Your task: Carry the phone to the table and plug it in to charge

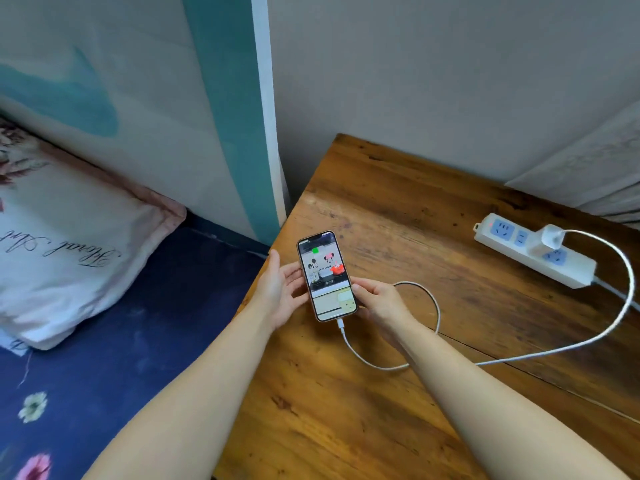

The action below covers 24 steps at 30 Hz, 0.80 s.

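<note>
The phone (326,275) lies face up with its screen lit, over the left edge of the wooden table (398,209). My left hand (278,292) cups its left side and my right hand (381,299) grips its lower right side. A white cable (519,356) is plugged into the phone's bottom end, loops across the table and runs to a white charger (550,241) seated in a white power strip (535,254) at the right.
A bed with a dark blue floral sheet (145,323) and a white pillow (62,244) sits left of the table. Grey walls rise behind. A pale cloth (595,168) hangs over the table's far right corner.
</note>
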### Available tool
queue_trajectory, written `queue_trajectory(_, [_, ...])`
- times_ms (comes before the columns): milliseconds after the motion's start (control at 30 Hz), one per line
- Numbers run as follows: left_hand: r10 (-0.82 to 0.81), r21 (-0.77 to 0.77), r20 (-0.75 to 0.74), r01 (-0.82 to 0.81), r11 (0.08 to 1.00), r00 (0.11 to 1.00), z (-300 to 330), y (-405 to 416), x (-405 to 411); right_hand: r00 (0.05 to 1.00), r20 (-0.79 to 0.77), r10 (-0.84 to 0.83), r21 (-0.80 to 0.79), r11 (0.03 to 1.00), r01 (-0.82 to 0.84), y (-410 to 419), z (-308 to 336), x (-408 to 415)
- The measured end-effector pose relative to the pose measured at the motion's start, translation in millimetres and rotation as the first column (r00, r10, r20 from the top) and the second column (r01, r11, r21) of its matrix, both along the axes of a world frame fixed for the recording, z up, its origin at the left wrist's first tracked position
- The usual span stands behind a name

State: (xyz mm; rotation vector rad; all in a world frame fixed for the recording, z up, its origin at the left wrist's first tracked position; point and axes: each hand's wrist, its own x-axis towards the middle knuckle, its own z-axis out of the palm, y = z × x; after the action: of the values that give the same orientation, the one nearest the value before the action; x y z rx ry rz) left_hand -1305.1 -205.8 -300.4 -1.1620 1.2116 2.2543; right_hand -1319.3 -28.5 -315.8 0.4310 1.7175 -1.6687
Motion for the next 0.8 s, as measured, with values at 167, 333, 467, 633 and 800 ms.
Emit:
queue_trajectory(167, [-0.082,-0.217,0.087,0.099,0.971,0.993,-13.7,-3.1,-7.1,1.0,0.025,-0.005,0.034,0.999,0.005,-8.5,-12.7,-5.0])
queue_trajectory(333, [-0.078,-0.302,0.14,0.118,0.946,0.987,-24.6,2.4,-10.3,0.999,0.015,0.04,0.097,0.994,-0.041,-6.8,-21.3,-9.3])
queue_trajectory(467, [-0.019,-0.309,0.141,0.062,0.949,0.99,-25.7,7.8,-10.2,0.991,-0.025,0.135,0.242,0.962,-0.125,-6.2,-22.4,-13.4])
queue_trajectory(633, [0.006,-0.271,0.173,0.042,0.962,0.985,-20.2,7.0,-11.8,0.939,-0.087,0.332,0.432,0.862,-0.265,-9.7,-12.4,-18.0])
queue_trajectory(800, [0.008,-0.266,0.165,0.036,0.963,0.986,-17.5,7.2,-14.7,0.85,-0.061,0.524,0.553,0.726,-0.408,-13.6,-7.8,-23.5])
